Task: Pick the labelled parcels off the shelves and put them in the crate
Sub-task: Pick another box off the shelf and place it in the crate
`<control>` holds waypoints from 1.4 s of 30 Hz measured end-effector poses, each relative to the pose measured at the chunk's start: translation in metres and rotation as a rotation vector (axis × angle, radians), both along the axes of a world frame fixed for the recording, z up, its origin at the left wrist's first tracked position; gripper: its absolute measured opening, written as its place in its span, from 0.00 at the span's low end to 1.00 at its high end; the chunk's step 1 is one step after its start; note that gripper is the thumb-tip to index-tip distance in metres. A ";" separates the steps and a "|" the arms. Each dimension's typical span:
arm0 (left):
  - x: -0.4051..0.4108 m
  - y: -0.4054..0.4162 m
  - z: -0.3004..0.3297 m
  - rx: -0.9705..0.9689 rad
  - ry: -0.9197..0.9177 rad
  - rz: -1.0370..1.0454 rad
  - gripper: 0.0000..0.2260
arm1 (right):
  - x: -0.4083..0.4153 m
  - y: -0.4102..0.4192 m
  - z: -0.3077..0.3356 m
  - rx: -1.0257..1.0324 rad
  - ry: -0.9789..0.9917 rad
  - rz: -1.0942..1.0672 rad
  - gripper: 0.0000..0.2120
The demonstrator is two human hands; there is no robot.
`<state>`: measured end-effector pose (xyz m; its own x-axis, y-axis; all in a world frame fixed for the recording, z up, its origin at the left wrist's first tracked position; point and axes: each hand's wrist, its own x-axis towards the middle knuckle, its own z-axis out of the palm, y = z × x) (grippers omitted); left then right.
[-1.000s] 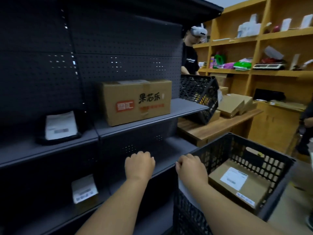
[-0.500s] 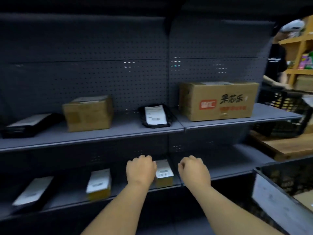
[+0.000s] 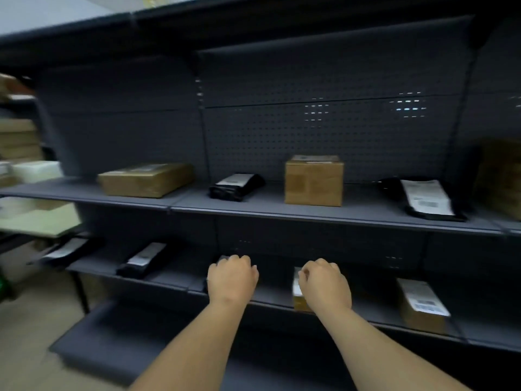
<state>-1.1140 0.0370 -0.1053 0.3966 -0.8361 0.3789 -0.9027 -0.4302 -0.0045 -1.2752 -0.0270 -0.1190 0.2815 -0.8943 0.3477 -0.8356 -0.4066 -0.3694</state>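
Head view, both hands (image 3: pixel 233 277) (image 3: pixel 324 286) curled, holding nothing, parcel labels (image 3: pixel 427 196) (print blurred, unreadable)

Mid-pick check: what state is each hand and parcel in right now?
left hand: curled, holds nothing
right hand: curled, holds nothing
tall box: upright, upper shelf
flat box: lying flat, upper shelf
black bag: lying label-up
small box: lower shelf, label up
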 end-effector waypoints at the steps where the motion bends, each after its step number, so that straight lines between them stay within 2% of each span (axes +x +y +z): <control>1: 0.019 0.011 0.001 -0.005 0.003 0.031 0.15 | 0.021 0.005 0.001 0.007 -0.009 0.026 0.13; 11: 0.160 0.109 0.004 -0.030 0.022 0.330 0.15 | 0.180 0.058 -0.001 0.047 -0.031 0.297 0.14; 20: 0.242 0.145 0.007 -0.045 0.003 0.499 0.13 | 0.281 0.078 -0.005 0.051 -0.045 0.445 0.13; 35: 0.419 0.071 0.041 -0.116 -0.082 0.558 0.14 | 0.463 -0.006 0.029 0.023 -0.073 0.491 0.13; 42: 0.472 0.035 0.055 -0.163 -0.102 0.557 0.14 | 0.512 -0.041 0.049 0.002 -0.126 0.503 0.13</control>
<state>-0.6424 0.0723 -0.0504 0.7140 -0.4404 0.5442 -0.5393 -0.8417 0.0264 -0.7629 -0.0682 -0.0696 0.6329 -0.6601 0.4046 -0.4863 -0.7455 -0.4557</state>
